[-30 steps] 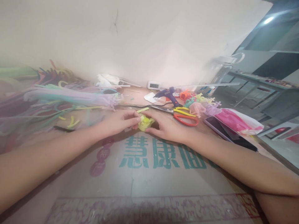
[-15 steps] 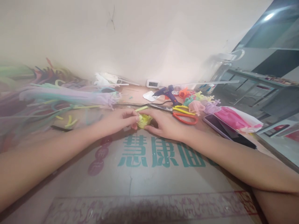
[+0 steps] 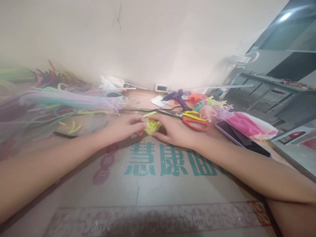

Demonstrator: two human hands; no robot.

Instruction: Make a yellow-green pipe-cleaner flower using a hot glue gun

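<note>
The left grip (image 3: 133, 125) and right grip (image 3: 174, 131) are showing bare, slender fingers (image 3: 140, 125); the smooth, bare forearms (image 3: 66, 158) are narrowing toward the wrists (image 3: 196, 140).

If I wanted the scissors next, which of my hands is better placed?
Likely the right hand: the scissors lie just beyond it. The left hand is farther off, across the yellow ruffled piece. Both hands hold that piece, so the right would need to let go first.
</note>
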